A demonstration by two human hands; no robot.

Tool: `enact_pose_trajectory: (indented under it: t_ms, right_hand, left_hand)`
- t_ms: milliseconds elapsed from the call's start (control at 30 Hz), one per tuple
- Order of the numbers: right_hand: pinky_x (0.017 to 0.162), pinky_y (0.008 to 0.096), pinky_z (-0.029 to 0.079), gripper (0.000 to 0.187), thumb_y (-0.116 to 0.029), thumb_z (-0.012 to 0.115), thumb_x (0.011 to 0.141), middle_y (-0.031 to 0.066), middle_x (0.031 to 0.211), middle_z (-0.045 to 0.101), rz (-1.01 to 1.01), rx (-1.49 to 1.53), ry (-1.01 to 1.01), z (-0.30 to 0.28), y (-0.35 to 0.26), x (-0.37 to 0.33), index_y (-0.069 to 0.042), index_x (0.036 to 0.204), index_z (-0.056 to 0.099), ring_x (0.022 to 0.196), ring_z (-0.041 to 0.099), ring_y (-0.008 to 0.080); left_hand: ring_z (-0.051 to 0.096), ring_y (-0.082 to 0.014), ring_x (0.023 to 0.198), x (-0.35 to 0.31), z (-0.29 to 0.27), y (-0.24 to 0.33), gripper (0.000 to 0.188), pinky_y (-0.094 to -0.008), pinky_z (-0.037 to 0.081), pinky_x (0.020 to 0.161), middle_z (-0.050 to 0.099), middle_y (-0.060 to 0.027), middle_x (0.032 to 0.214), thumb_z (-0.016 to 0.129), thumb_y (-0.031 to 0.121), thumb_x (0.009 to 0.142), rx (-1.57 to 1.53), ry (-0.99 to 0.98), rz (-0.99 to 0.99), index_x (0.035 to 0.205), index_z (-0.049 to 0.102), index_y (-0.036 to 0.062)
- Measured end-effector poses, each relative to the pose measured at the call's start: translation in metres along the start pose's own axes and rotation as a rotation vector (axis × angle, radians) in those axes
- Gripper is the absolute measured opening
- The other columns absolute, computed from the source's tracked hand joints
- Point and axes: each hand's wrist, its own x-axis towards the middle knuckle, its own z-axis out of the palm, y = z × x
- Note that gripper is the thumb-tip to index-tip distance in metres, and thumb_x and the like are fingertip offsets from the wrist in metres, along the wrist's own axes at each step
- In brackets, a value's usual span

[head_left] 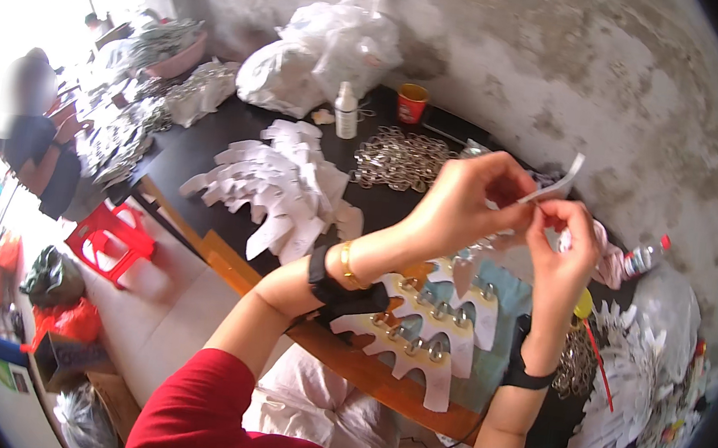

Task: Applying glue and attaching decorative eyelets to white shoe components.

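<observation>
White strip (571, 171) is held up above the worktop (177, 161) between our two hands. Our left hand (471, 199) pinches it between thumb and forefinger; the fingertips of our right hand (570, 244) meet at its lower end, but we cannot tell whether they grip it. Below, scalloped white pieces (461, 355) with metal rings lie along the near edge, beside a blue-green cloth (494, 369). Toward the far edge we have a metal heap (396, 160), a white bottle (347, 116) and a red cup (412, 105).
</observation>
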Motion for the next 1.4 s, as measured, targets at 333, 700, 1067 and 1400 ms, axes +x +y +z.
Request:
enact_pose_trajectory:
  t_ms: [333, 700, 1067, 1400]
  right_hand:
    - [0.074, 0.0322, 0.042, 0.044, -0.003, 0.067, 0.069, 0.0066, 0.081, 0.054, -0.024, 0.028, 0.095, 0.012, 0.007, -0.001, -0.005, 0.108, 0.046, 0.074, 0.052, 0.0206]
    - [0.072, 0.0246, 0.049, 0.077, 0.012, 0.058, 0.073, 0.0092, 0.088, 0.062, -0.11, 0.166, 0.027, 0.007, 0.017, 0.001, -0.006, 0.139, 0.022, 0.08, 0.061, 0.0129]
    - [0.066, 0.0197, 0.044, 0.068, 0.001, 0.056, 0.078, 0.0015, 0.088, 0.058, 0.367, 0.855, -0.19, 0.002, 0.019, -0.002, -0.011, 0.139, 0.028, 0.075, 0.053, 0.0063]
    - [0.063, 0.019, 0.045, 0.071, -0.001, 0.064, 0.078, 0.0034, 0.089, 0.059, 0.335, 0.653, -0.214, -0.011, 0.017, 0.003, -0.011, 0.138, 0.029, 0.074, 0.055, 0.0054]
  left_hand:
    - [0.06, -0.0084, 0.076, 0.002, -0.001, -0.004, 0.018, -0.021, 0.049, 0.067, 0.062, -0.0057, 0.083, 0.062, 0.001, 0.077, -0.321, 0.024, -0.069, 0.092, 0.053, -0.002]
    - [0.06, -0.0086, 0.079, 0.003, 0.003, -0.009, 0.014, -0.0209, 0.048, 0.074, 0.063, -0.0045, 0.085, 0.063, 0.005, 0.082, -0.271, 0.011, -0.097, 0.094, 0.058, -0.0007]
    - [0.058, -0.0092, 0.078, 0.008, -0.009, -0.009, 0.018, -0.0215, 0.047, 0.072, 0.062, -0.0039, 0.089, 0.063, 0.01, 0.083, -0.387, -0.192, -0.255, 0.097, 0.057, 0.001]
    - [0.058, -0.0093, 0.079, 0.008, -0.01, -0.008, 0.026, -0.0217, 0.047, 0.072, 0.062, -0.0058, 0.092, 0.064, 0.012, 0.082, -0.101, -0.124, -0.158, 0.103, 0.054, -0.0016]
